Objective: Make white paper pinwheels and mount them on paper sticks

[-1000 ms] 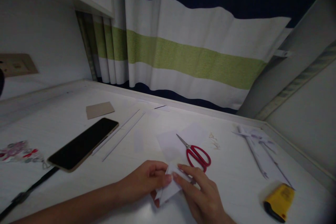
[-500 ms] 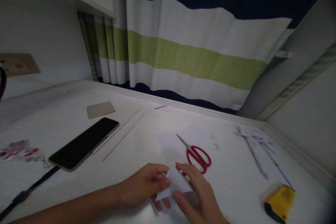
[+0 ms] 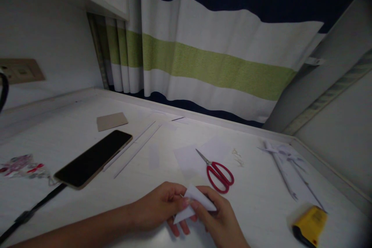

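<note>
A small folded piece of white paper (image 3: 200, 198) is held up between both hands near the front of the desk. My left hand (image 3: 159, 207) pinches its left side, thumb on top and fingers beneath. My right hand (image 3: 217, 213) grips the right part, its thumb pressed on the paper close to the left thumb. The paper comes to a point at the top, and its right part curves over. Just beyond the right hand lie red-handled scissors (image 3: 220, 177), blades pointing away to the left, partly on flat white paper (image 3: 186, 157).
Left of the hands lie thin white paper sticks (image 3: 138, 151), a black phone (image 3: 94, 159), a beige card (image 3: 112, 121) and a beaded trinket (image 3: 21, 166). To the right are folded paper pieces (image 3: 283, 155) and a yellow-and-black tool (image 3: 310, 224). A striped curtain (image 3: 215, 66) hangs behind the desk (image 3: 250, 209).
My right hand has closed in on the paper, its thumb moving up beside the left thumb. The paper's right part is now bent over. My left hand has barely moved.
</note>
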